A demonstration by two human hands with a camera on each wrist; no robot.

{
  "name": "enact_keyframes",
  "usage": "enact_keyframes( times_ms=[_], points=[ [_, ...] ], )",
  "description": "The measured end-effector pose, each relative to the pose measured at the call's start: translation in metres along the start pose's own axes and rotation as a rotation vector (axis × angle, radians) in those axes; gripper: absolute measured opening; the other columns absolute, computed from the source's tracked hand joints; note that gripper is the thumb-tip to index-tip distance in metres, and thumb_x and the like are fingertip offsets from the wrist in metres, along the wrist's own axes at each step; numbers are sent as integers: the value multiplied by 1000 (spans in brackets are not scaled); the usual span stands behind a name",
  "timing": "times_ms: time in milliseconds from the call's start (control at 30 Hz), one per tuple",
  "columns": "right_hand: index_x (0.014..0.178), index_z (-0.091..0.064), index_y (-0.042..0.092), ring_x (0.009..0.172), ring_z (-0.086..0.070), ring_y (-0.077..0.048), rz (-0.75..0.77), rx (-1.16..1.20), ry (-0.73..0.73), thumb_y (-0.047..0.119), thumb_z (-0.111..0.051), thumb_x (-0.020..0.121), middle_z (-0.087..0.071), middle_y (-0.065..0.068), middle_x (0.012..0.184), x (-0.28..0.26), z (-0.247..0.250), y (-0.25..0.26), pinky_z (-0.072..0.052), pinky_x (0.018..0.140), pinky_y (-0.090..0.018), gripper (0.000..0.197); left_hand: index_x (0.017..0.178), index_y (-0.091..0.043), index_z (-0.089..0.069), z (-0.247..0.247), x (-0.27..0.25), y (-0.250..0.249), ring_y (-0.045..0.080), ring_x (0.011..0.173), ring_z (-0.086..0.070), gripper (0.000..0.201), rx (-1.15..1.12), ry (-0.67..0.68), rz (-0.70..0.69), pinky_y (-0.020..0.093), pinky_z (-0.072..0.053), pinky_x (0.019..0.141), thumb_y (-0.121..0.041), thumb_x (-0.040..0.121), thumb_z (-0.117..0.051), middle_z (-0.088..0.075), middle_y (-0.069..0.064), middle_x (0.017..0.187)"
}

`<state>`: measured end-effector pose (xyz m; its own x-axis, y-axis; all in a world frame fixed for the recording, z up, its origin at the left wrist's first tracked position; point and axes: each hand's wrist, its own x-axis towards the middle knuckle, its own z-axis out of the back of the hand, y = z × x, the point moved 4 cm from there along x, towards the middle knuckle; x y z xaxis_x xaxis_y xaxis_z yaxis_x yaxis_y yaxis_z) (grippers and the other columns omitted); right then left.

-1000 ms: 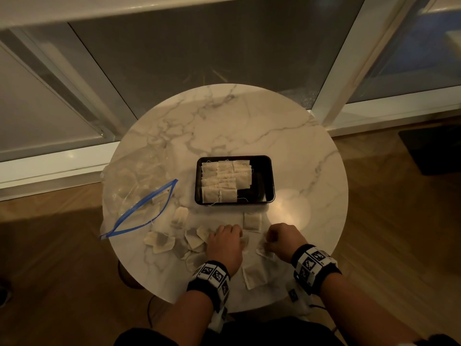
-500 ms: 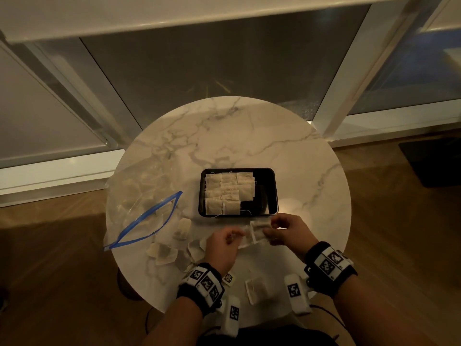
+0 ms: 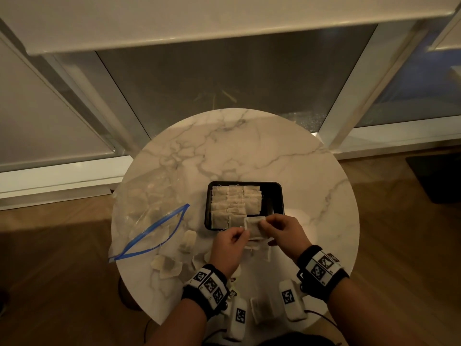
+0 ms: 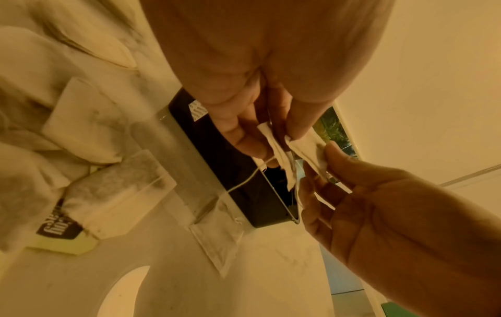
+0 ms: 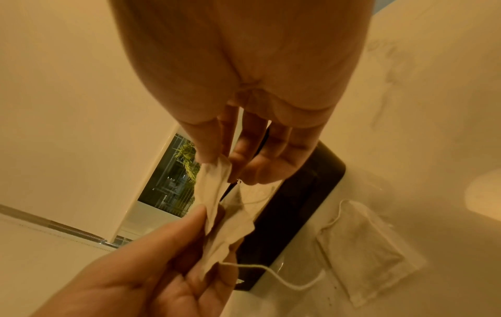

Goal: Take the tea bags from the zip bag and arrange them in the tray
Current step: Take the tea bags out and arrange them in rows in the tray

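A black tray (image 3: 276,196) sits mid-table with several tea bags (image 3: 234,203) laid in rows on its left side. Both hands hold one pale tea bag (image 3: 253,228) just above the tray's near edge. My left hand (image 3: 243,231) pinches its left end and my right hand (image 3: 264,222) pinches its right end. The wrist views show the same tea bag (image 4: 279,154) (image 5: 216,203) stretched between the fingertips, its string hanging down. The clear zip bag (image 3: 149,216) with a blue seal lies open at the table's left.
Several loose tea bags (image 3: 167,265) lie on the round marble table (image 3: 249,151) between the zip bag and my hands. Another (image 3: 262,310) lies near the front edge, and one (image 5: 366,246) rests right of the tray. Window frames stand behind the table.
Both hands rose from the loose tea bags near the front edge and carried one tea bag forward to the tray's near edge.
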<state>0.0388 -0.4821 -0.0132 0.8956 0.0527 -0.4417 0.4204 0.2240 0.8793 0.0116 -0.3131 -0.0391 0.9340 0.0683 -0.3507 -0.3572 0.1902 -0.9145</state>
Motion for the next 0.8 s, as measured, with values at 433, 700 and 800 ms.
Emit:
enact_keyframes(
  times_ms=[433, 700, 800],
  points=[
    [89, -71, 10, 64, -66, -12, -10, 19, -43, 4, -71, 86, -73, 1, 73, 26, 5, 19, -51, 56, -23, 7, 98, -26, -70, 18, 19, -13, 9, 92, -66, 11, 41, -153, -33, 25, -55, 81, -31, 98, -60, -70, -7, 96],
    [92, -66, 22, 85, -62, -20, -61, -598, -114, 7, -59, 86, -65, -1, 92, 59, 8, 14, -48, 74, -26, 18, 116, -26, -63, 60, 22, 0, 11, 106, -59, 30, 659, -223, -119, 37, -49, 100, -30, 87, -70, -61, -12, 114],
    [100, -67, 15, 86, -59, -24, -95, -702, -90, 3, -53, 86, -63, -7, 100, 67, 2, 16, -48, 75, -27, 24, 118, -24, -64, 62, 22, 7, 11, 107, -60, 30, 679, -152, -167, 33, -49, 98, -23, 88, -69, -60, -11, 115]
  ],
)
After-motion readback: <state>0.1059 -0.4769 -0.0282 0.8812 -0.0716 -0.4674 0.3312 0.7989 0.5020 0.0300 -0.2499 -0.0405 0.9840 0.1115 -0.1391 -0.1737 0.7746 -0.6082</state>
